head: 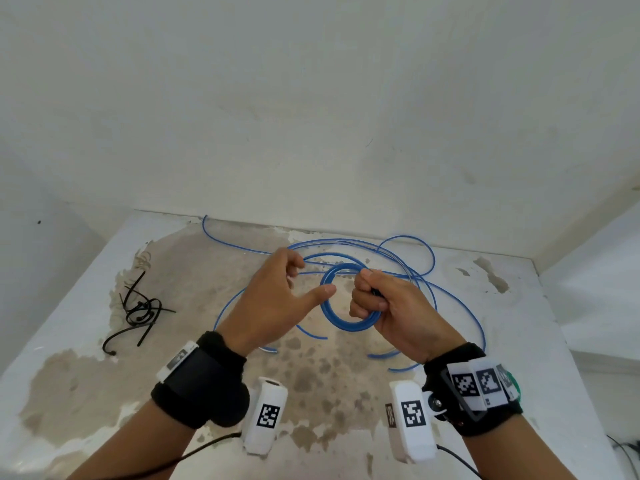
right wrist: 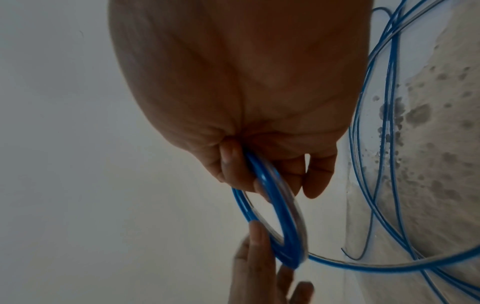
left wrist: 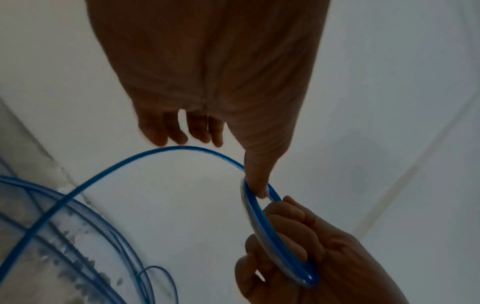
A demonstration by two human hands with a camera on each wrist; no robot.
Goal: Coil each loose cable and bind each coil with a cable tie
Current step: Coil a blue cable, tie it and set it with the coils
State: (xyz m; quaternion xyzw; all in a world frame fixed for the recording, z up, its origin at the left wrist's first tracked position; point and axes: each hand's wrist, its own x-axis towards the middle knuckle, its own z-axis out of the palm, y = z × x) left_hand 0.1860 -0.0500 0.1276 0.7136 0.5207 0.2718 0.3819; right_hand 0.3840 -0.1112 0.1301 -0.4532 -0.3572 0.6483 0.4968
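**A:** What's your right hand (head: 388,308) doing?

**B:** Your fingers are curled tight round the right side of the small blue coil (head: 332,317). You hold it above the bench (head: 519,358), between your two hands. The right wrist view shows the coil's strands passing between your thumb and fingers.

**A:** And the left hand (head: 277,299)?

**B:** It grasps nothing. Your thumb (head: 320,293) sticks out straight and its tip touches the coil's left rim; the left wrist view shows this contact plainly. Your other fingers are loosely bent just above a single blue strand (left wrist: 130,160). I can't tell whether they touch it.

**A:** Where's the rest of the cable?

**B:** The loose blue cable (head: 450,296) lies in wide loops on the bench, beyond and around both of your hands. One end (head: 205,220) runs off to the far left near the wall (head: 311,116). From the coil, one strand arcs out under your left fingers and down to the loops on the bench.

**A:** Ties?

**B:** A tangle of black cable ties (head: 142,310) lies on the bench, well to the left of your left hand. Nothing touches them.

**A:** Bench surface?

**B:** White paint, worn through to mottled grey-brown in the middle.
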